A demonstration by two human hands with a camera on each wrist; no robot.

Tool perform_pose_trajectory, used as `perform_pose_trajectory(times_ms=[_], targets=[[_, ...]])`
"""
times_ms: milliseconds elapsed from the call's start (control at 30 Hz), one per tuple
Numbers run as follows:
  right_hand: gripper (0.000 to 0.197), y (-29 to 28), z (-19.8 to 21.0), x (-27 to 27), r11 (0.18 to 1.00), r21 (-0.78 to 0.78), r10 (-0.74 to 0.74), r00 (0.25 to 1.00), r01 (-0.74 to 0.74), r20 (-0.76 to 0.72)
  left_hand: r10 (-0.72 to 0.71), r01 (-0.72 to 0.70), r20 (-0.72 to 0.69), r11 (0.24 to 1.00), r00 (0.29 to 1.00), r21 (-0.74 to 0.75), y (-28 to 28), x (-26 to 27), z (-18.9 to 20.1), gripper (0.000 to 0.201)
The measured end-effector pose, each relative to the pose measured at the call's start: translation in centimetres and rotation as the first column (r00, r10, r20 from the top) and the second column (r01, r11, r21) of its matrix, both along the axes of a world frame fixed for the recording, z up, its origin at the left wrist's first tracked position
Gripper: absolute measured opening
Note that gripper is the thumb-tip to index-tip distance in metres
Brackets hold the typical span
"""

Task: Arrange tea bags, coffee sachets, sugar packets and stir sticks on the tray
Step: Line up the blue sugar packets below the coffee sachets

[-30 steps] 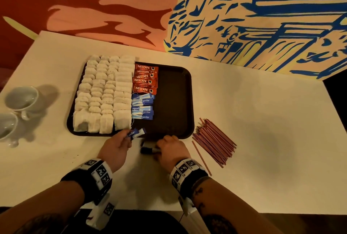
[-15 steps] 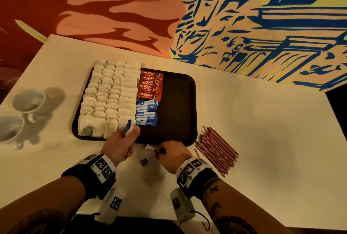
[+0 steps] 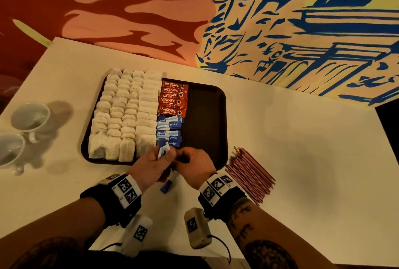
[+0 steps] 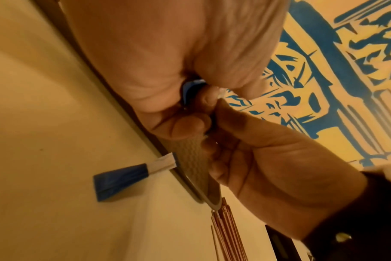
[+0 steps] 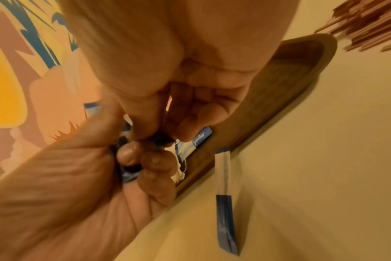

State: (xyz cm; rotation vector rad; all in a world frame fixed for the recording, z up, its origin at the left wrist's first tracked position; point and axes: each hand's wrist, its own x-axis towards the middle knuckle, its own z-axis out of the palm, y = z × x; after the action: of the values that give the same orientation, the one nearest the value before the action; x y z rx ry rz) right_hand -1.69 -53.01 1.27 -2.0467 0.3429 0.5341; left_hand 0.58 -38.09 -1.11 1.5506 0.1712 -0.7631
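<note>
Head view, lower centre: the left hand (image 3: pixel 151 164) pinches a blue-and-white paper sugar packet (image 3: pixel 163 151) over the near edge of the dark brown plastic tray (image 3: pixel 207 117). The right hand (image 3: pixel 194 164) has curled fingers touching it; whether it grips, I cannot tell. I think the packet should be laid flat, continuing the blue row, without pushing its neighbours.

White surface (image 3: pixel 302 139) under warm dim light; behind its far edge, a wall mural (image 3: pixel 280 20), red-orange left, blue-on-yellow right.
</note>
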Motion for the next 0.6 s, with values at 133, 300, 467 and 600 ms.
perform_pose_trajectory(times_ms=[133,300,467,600], targets=[[0.020,-0.2,0.1,-0.2,0.989,-0.015,0.146,0.989,-0.146,0.004,0.189,-0.196,0.067,0.974,0.980,0.117,0.5,1.0,0.0,0.029],[0.037,0.6,-0.9,-0.3,0.483,-0.545,0.733,0.657,-0.685,-0.176,0.278,-0.289,0.086,0.939,0.957,0.184,2.9,1.4,-0.8,0.051],[0.036,1.7,-1.4,0.6,0.329,-0.643,0.773,0.589,-0.692,-0.238,0.318,-0.328,0.094,0.938,0.943,0.113,3.1,1.2,-0.4,0.043],[0.033,1.0,-1.0,1.0,0.498,-0.581,0.736,0.668,-0.644,-0.110,0.407,-0.407,0.012,0.913,0.913,-0.004,3.3,1.5,-0.4,0.026]])
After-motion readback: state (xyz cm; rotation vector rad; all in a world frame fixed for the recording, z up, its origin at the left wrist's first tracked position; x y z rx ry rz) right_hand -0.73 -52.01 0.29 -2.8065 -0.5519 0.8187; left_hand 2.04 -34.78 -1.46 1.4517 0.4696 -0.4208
